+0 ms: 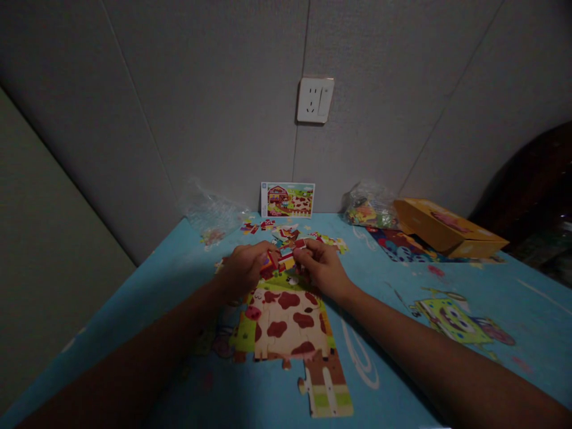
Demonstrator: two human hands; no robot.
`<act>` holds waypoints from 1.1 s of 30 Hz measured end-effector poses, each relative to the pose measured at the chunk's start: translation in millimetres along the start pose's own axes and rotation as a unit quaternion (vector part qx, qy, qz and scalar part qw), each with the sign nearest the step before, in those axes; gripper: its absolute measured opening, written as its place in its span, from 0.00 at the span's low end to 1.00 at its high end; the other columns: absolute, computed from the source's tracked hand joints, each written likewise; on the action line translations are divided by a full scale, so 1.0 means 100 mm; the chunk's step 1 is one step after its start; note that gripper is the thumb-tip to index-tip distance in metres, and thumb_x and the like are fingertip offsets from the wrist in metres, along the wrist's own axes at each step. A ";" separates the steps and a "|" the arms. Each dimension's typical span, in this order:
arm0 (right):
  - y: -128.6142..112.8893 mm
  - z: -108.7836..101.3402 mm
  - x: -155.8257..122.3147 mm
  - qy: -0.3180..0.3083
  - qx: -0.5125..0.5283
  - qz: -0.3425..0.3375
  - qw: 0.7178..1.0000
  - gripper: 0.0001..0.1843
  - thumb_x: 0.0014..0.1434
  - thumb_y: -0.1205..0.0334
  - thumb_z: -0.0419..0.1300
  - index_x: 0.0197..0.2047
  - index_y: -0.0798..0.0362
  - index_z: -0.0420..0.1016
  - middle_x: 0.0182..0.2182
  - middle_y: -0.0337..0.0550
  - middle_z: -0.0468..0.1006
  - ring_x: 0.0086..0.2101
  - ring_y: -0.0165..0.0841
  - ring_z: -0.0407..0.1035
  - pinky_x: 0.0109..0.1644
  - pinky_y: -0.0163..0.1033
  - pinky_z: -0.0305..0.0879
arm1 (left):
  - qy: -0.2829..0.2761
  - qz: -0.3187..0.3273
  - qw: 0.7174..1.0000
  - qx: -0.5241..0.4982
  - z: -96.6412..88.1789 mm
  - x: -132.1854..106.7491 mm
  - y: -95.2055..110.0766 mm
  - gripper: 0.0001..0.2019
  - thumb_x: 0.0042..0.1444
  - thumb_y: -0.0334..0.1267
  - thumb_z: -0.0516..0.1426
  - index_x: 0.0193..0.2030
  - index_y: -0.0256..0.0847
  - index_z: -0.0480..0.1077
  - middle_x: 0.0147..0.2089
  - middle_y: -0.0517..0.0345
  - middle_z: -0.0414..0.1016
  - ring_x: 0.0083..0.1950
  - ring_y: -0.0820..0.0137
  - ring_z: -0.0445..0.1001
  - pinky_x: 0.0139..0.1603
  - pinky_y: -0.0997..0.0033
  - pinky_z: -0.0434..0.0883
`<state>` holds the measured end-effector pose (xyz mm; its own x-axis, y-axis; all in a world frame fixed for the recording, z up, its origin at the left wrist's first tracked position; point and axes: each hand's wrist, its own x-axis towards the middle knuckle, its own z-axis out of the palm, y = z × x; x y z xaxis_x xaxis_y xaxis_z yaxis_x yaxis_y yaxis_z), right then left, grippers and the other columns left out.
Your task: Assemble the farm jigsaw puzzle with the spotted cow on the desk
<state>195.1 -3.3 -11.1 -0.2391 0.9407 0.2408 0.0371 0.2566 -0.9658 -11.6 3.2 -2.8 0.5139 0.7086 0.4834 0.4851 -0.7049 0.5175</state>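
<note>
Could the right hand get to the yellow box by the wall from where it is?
Probably yes. The right hand is busy on a puzzle piece, but only bare blue table lies between it and the yellow box.

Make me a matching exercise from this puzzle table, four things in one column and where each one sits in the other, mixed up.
Things:
1. reference card
2. yellow box
3. socket
4. cow puzzle

Places:
A. high on the wall
B. flat on the table, just below the hands
C. leaning against the wall at the table's back edge
D. far right of the table

Pairs: 1-C, 2-D, 3-A, 4-B
</note>
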 end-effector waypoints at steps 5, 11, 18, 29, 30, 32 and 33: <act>-0.01 0.00 0.00 -0.003 0.026 0.017 1.000 0.21 0.54 0.43 0.62 0.27 0.53 0.66 0.16 0.33 0.68 0.14 0.23 0.58 0.16 0.30 0.52 | 0.049 -0.045 0.992 -0.105 0.06 0.03 0.04 0.16 0.64 0.38 0.44 0.40 0.38 0.73 0.38 0.55 0.78 0.40 0.68 0.75 0.44 0.69 0.68; 0.00 0.00 0.03 0.052 0.059 0.031 0.996 0.20 0.53 0.44 0.63 0.34 0.52 0.68 0.17 0.31 0.70 0.13 0.23 0.58 0.16 0.29 0.56 | 0.104 -0.188 0.940 -0.264 0.22 0.08 0.11 0.14 0.59 0.47 0.55 0.35 0.37 0.71 0.29 0.59 0.73 0.30 0.71 0.70 0.33 0.72 0.67; 0.01 0.01 0.02 0.041 0.048 0.023 0.998 0.20 0.53 0.44 0.63 0.31 0.53 0.67 0.16 0.31 0.68 0.13 0.22 0.58 0.16 0.28 0.55 | 0.071 -0.243 0.927 -0.276 0.20 0.05 0.17 0.13 0.51 0.46 0.60 0.33 0.37 0.71 0.19 0.67 0.64 0.21 0.76 0.59 0.24 0.76 0.57; -0.08 0.05 -0.01 0.013 0.036 0.036 0.999 0.21 0.51 0.42 0.64 0.30 0.53 0.67 0.16 0.34 0.72 0.13 0.24 0.59 0.17 0.29 0.55 | 0.105 -0.266 0.917 -0.278 0.18 0.06 0.18 0.11 0.47 0.44 0.62 0.29 0.37 0.70 0.19 0.67 0.63 0.22 0.76 0.60 0.24 0.76 0.57; -0.09 0.05 -0.01 0.010 0.037 0.039 0.999 0.22 0.51 0.42 0.63 0.30 0.53 0.67 0.16 0.35 0.73 0.13 0.24 0.60 0.17 0.29 0.56 | 0.103 -0.265 0.915 -0.286 0.18 0.06 0.18 0.11 0.46 0.44 0.62 0.30 0.37 0.71 0.19 0.67 0.63 0.22 0.76 0.60 0.24 0.76 0.57; -0.10 0.05 -0.01 0.003 0.039 0.041 0.998 0.22 0.51 0.41 0.63 0.31 0.53 0.67 0.16 0.35 0.74 0.14 0.24 0.61 0.17 0.29 0.57 | 0.096 -0.262 0.912 -0.301 0.18 0.05 0.17 0.11 0.46 0.43 0.62 0.31 0.37 0.71 0.20 0.67 0.63 0.22 0.77 0.60 0.24 0.76 0.57; -0.10 0.05 -0.01 -0.001 0.041 0.043 0.998 0.22 0.51 0.41 0.63 0.31 0.53 0.67 0.16 0.35 0.74 0.14 0.24 0.61 0.18 0.29 0.57 | 0.094 -0.259 0.910 -0.309 0.18 0.04 0.17 0.11 0.46 0.43 0.63 0.31 0.37 0.71 0.20 0.67 0.63 0.22 0.77 0.60 0.24 0.76 0.57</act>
<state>190.5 -8.2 -2.5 -0.2410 0.9577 0.1570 -0.0221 0.1563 -0.9875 11.7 -6.6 -5.1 0.1718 0.9747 0.1433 0.1080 -0.1633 0.9807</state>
